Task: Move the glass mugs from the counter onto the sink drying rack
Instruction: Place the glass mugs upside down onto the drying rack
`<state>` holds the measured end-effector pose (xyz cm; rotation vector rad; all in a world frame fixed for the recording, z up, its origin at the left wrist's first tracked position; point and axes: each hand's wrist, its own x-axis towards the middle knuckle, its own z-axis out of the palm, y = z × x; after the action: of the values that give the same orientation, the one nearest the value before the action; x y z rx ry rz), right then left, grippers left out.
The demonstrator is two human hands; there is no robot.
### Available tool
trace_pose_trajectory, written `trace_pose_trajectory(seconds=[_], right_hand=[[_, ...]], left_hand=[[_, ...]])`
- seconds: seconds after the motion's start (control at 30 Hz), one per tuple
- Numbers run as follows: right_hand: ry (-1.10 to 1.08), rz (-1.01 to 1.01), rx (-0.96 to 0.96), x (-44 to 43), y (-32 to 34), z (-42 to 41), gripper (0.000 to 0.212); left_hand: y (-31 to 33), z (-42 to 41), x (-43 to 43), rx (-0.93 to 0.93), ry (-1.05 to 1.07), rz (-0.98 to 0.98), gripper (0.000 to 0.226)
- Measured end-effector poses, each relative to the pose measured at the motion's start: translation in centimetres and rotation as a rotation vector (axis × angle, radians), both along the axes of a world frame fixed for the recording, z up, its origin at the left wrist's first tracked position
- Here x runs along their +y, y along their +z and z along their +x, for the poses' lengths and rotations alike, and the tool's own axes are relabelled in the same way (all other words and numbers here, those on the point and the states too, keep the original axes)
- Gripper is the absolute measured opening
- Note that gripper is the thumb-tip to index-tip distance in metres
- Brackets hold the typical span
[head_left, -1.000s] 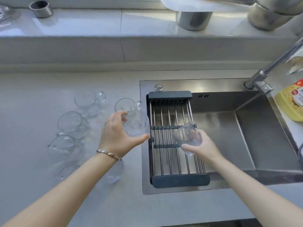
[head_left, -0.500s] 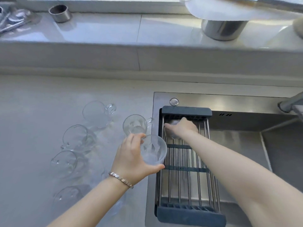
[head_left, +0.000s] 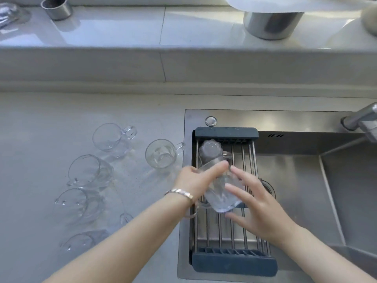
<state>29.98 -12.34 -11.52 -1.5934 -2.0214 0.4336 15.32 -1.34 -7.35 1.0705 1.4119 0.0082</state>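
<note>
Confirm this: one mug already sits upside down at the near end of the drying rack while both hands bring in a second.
Wrong end. The head view shows the upside-down mug at the far end of the drying rack, by the back wall; left hand and right hand bring the second mug.

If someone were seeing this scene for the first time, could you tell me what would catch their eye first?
Most striking is the glass mug held tilted over the middle of the drying rack in the grip of the left hand, with the open right hand beside it. At the rack's far end, an upturned mug already rests on the bars. Left of the sink, a cluster of mugs waits on the counter.
</note>
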Motion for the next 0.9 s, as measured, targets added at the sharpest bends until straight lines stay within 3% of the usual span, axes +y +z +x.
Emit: trace_pose_trajectory(seconds=[0.1,0.2,0.23,0.3,0.37,0.43,0.53,0.7,0.9], right_hand=[[-0.084,0.094,-0.003,0.2,0.0,0.7,0.072],[-0.33,-0.061,0.153,0.7,0.3,2.3,0.069],[-0.432,-0.145,0.195,1.1,0.4,3.0,0.069],[-0.583,-0.312,0.173,2.2,0.3,4.5,0.069],[-0.621,-0.453,0.092,3.7,-0.1,5.7,0.066],[-0.598,-0.559,-0.012,5.3,-0.6,6.3,0.064],[-0.572,-0.635,-0.168,7.0,-1.5,6.2,0.066],[-0.58,-0.558,-0.258,10.0,-2.8,5.7,0.071],[-0.429,-0.572,-0.326,11.2,-4.3,5.4,0.076]], left_hand=[[0.0,2.5,0.5,0.021,-0.036,-0.192,0.091],[-0.7,4.2,1.4,-0.022,-0.056,-0.196,0.077],[-1.1,4.4,1.7,-0.017,-0.102,-0.106,0.071],[-2.6,4.5,2.7,0.159,-0.388,0.306,0.06],[-4.2,4.6,3.9,0.368,-0.733,0.739,0.053],[-5.8,5.3,4.8,0.444,-0.939,0.942,0.059],[-8.1,6.3,5.8,0.521,-1.044,0.929,0.068],[-9.7,6.5,6.8,0.525,-1.046,0.945,0.057],[-10.2,5.7,6.8,0.605,-1.072,1.093,0.082]])
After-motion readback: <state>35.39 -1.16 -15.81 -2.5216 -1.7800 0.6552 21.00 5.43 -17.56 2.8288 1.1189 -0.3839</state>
